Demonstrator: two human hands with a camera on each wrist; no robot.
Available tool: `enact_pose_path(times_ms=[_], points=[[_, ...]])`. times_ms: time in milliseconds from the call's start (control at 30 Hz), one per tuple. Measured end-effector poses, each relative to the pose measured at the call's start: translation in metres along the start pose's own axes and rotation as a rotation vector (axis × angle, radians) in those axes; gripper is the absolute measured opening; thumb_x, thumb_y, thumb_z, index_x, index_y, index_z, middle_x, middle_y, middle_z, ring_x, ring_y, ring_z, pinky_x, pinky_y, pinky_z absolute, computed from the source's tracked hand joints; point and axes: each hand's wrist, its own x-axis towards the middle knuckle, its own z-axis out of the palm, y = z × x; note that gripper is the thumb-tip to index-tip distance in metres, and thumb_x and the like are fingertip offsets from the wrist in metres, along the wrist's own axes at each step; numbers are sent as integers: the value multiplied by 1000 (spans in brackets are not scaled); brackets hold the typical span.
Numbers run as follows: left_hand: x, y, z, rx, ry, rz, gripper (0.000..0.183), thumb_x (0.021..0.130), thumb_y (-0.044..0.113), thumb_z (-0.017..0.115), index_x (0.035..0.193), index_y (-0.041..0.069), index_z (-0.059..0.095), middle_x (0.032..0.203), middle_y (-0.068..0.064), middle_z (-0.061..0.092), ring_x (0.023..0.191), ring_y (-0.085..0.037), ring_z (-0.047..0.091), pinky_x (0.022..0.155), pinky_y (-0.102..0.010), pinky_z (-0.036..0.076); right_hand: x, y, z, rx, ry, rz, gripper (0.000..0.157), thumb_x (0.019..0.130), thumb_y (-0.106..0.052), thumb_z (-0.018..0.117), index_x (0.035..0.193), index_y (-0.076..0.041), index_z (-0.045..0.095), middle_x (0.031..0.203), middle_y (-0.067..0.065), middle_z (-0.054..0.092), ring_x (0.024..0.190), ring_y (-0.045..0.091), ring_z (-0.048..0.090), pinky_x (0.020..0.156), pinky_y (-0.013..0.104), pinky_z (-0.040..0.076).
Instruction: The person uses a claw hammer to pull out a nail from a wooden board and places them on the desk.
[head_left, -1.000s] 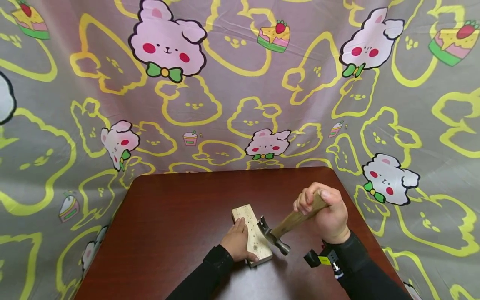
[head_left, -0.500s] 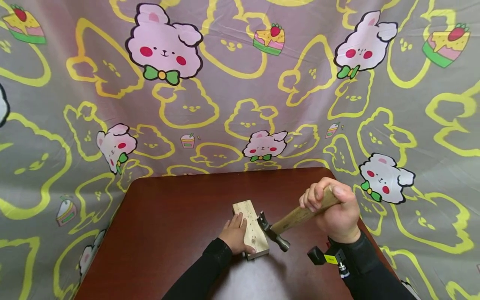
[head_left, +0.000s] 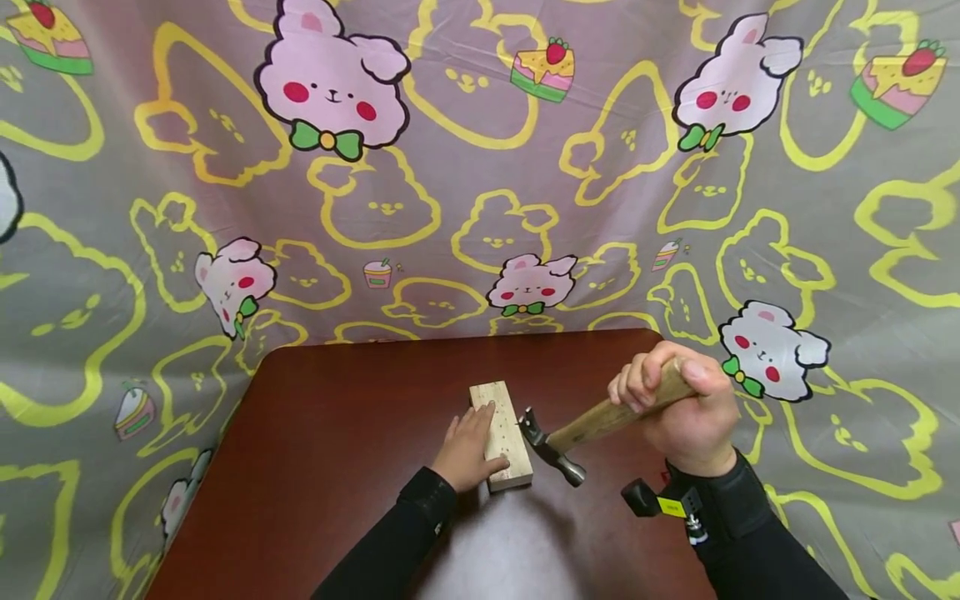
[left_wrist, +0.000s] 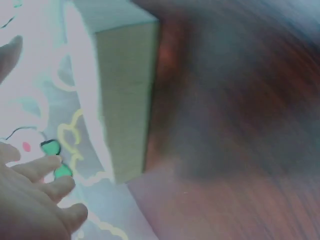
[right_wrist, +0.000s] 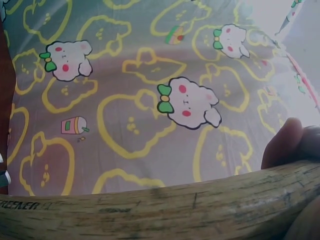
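A pale wooden block (head_left: pixel 510 450) with small dark marks on its top sits near the middle of the table. My left hand (head_left: pixel 467 446) reaches over the block's left side, fingers fairly straight and thumb apart. In the left wrist view the fingers (left_wrist: pixel 37 170) are spread beside the block (left_wrist: pixel 125 100); whether they touch it I cannot tell. My right hand (head_left: pixel 686 408) grips the wooden handle of a claw hammer (head_left: pixel 551 454), held up to the block's right. The claw points toward the block, and a thin dark sliver shows beside it, too small to identify.
The dark red-brown table (head_left: pixel 352 433) has rounded far corners. Patterned fabric (head_left: pixel 420 208) hangs behind it and along both sides. A small black device with a yellow label (head_left: pixel 670 506) is strapped to the right wrist.
The block and my left hand have shifted farther from me, and the left fingers look more spread. My right hand has moved up and to the right, with the hammer still in its grip.
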Motion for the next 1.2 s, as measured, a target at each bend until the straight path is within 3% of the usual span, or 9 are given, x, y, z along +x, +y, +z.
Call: enact_pose_path(times_ms=[100, 233, 367, 467, 600, 700, 1000, 1200], points=[[0, 6, -15, -209, 45, 21, 104, 82, 39, 75, 151, 9, 3, 146, -9, 34, 133, -30, 28, 106, -50, 21, 1, -1, 0, -12, -3, 4, 30, 89, -14, 26, 72, 3, 45, 54, 10, 36, 45, 24, 34, 46, 43, 31], [-2, 18, -33, -458, 79, 108, 107, 83, 27, 75, 150, 18, -8, 146, 1, 36, 134, -23, 28, 103, -46, 29, 0, 0, 1, -13, -8, 11, 30, 88, -13, 26, 72, 2, 45, 54, 10, 36, 45, 23, 34, 46, 44, 31], [-5, 26, -41, -599, 76, 185, 103, 84, 16, 74, 151, 19, -3, 141, 7, 42, 127, -12, 40, 100, -40, 35, 0, 2, 3, -21, -13, 13, 30, 88, -13, 25, 71, 2, 45, 53, 10, 36, 44, 23, 33, 45, 45, 30], [-8, 28, -42, -590, 98, 186, 95, 82, 12, 75, 151, 14, 10, 129, 8, 54, 127, -15, 40, 103, -41, 32, 0, 4, 5, -24, -21, 8, 31, 89, -13, 25, 71, 2, 45, 53, 10, 36, 43, 23, 33, 44, 45, 31], [-13, 30, -44, -477, 133, 161, 84, 81, 14, 74, 148, 7, 25, 115, 7, 63, 132, -29, 32, 103, -49, 29, 0, 5, 6, -27, -27, 8, 33, 90, -14, 24, 72, 2, 46, 53, 10, 37, 42, 24, 33, 43, 45, 31], [-15, 31, -45, -414, 155, 161, 77, 81, 13, 73, 145, 5, 32, 109, 6, 66, 129, -34, 35, 100, -52, 32, -1, 6, 7, -31, -22, 14, 34, 91, -14, 23, 72, 2, 46, 53, 10, 38, 42, 24, 34, 43, 45, 31], [-18, 34, -47, -315, 187, 159, 42, 81, 8, 75, 121, 9, 63, 91, 3, 70, 123, -34, 43, 98, -47, 37, -1, 10, 10, -19, -41, 17, 34, 91, -13, 20, 72, 1, 45, 55, 8, 37, 42, 24, 34, 42, 44, 31], [-20, 34, -49, -292, 242, 189, 25, 78, -1, 75, 102, 6, 71, 91, -2, 70, 119, -31, 49, 98, -39, 39, 1, 11, 13, -14, -47, 25, 34, 90, -13, 19, 72, 0, 45, 55, 8, 37, 42, 23, 34, 41, 44, 31]])
